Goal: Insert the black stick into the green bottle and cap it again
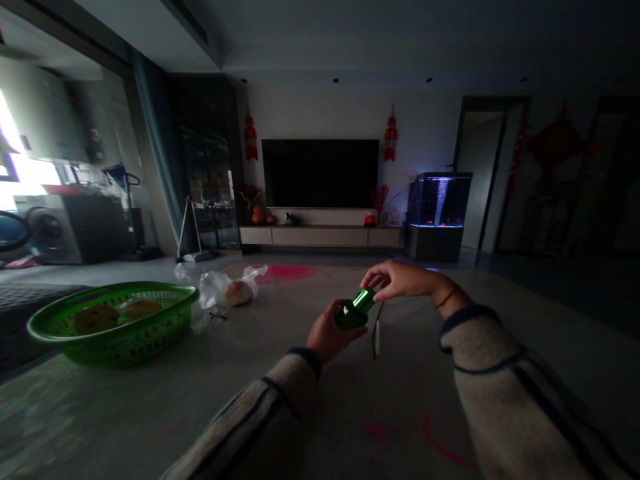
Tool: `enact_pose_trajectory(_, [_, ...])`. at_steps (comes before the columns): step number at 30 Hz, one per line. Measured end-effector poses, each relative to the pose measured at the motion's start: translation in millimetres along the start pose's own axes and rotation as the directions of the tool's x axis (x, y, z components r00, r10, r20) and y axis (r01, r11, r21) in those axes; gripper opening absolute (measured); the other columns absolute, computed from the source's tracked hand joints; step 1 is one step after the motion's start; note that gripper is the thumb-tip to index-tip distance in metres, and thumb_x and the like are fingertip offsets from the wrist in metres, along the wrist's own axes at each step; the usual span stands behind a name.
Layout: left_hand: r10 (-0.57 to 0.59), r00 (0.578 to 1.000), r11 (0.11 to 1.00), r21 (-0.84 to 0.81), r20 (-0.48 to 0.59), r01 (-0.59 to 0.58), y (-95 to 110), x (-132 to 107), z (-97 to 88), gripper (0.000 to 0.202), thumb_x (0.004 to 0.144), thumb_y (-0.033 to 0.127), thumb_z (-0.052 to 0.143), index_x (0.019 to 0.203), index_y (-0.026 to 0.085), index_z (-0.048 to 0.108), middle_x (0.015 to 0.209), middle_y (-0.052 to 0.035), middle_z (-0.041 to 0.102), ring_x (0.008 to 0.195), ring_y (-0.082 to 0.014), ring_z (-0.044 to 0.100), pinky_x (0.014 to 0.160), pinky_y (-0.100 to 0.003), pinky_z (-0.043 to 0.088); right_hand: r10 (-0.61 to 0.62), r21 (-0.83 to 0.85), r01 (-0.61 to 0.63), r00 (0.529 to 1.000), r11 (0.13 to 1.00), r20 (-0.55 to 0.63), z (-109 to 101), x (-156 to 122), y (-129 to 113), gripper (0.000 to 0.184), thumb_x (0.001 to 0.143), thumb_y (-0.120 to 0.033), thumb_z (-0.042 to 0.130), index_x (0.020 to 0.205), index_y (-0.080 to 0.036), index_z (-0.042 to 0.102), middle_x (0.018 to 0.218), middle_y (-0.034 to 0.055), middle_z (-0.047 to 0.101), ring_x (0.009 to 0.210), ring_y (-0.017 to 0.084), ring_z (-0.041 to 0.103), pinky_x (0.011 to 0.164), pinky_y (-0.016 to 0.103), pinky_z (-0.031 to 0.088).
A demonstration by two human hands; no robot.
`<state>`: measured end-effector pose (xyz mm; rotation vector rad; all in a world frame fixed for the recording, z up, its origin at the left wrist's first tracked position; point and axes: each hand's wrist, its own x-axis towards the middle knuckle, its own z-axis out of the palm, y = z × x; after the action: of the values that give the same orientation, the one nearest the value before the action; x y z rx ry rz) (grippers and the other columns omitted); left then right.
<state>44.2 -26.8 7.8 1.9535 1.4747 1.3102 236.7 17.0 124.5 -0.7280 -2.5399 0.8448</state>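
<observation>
My left hand (327, 333) is wrapped round the rounded body of a small dark green bottle (350, 319), tilted with its top to the upper right. The bottle's tall, shiny green cap (363, 300) is at its upper end. From above, the fingertips of my right hand (403, 279) close on the end of that cap. Whether the cap is seated or loose I cannot tell. Just behind the bottle, a thin dark strip and a short white stick-like object (378, 337) lie on the table.
A green plastic basket (125, 343) with round, bread-like items stands at the left of the table (240, 400). Beside it are a clear plastic bag (213, 288), a brown bun (239, 292) and a pair of glasses (219, 313). Beyond are a television and a lit aquarium (440, 207).
</observation>
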Motion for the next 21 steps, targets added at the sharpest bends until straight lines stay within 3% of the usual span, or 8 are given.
enact_pose_trajectory(5, [0.018, 1.0, 1.0, 0.01, -0.011, -0.018, -1.1, 0.9, 0.0, 0.062, 0.054, 0.046, 0.072, 0.107, 0.022, 0.05, 0.092, -0.0038, 0.063, 0.078, -0.017, 0.059, 0.068, -0.028, 0.046, 0.029, 0.005, -0.029, 0.998, 1.0, -0.051, 0.6, 1.4, 2.6, 0.042, 0.064, -0.027, 0.069, 0.101, -0.014, 0.056, 0.106, 0.0084, 0.06, 0.087, 0.016, 0.06, 0.074, 0.028, 0.049])
enact_pose_trajectory(8, [0.01, 1.0, 1.0, -0.001, -0.01, -0.01, -1.6, 1.3, 0.2, 0.062, 0.055, 0.047, 0.072, 0.108, 0.022, 0.05, 0.092, -0.0043, 0.063, 0.077, -0.0165, 0.059, 0.066, -0.028, 0.047, 0.07, -0.027, -0.073, 0.992, 0.997, -0.101, 1.3, 2.6, 3.5, 0.038, 0.072, -0.039, 0.061, 0.099, -0.013, 0.058, 0.099, 0.0096, 0.062, 0.082, 0.016, 0.06, 0.069, 0.027, 0.048])
enact_pose_trajectory(12, [-0.014, 1.0, 0.999, -0.029, 0.01, 0.015, -1.3, 0.3, 0.7, 0.063, 0.055, 0.045, 0.072, 0.109, 0.021, 0.05, 0.089, -0.0042, 0.063, 0.073, -0.0156, 0.059, 0.061, -0.027, 0.046, 0.202, 0.005, -0.202, 0.978, 0.979, -0.044, 2.1, 3.6, 6.2, 0.039, 0.076, -0.046, 0.055, 0.096, -0.013, 0.058, 0.089, 0.0094, 0.064, 0.065, 0.013, 0.06, 0.057, 0.025, 0.046])
enact_pose_trajectory(21, [0.013, 1.0, 1.0, -0.009, 0.028, -0.013, -4.6, 0.9, -0.2, 0.063, 0.054, 0.043, 0.073, 0.108, 0.021, 0.049, 0.091, -0.004, 0.064, 0.077, -0.016, 0.059, 0.064, -0.027, 0.047, 0.048, -0.025, -0.048, 0.999, 0.999, 0.002, 0.9, 2.5, 7.3, 0.038, 0.066, -0.029, 0.067, 0.098, -0.012, 0.058, 0.098, 0.0091, 0.063, 0.081, 0.015, 0.06, 0.075, 0.029, 0.047])
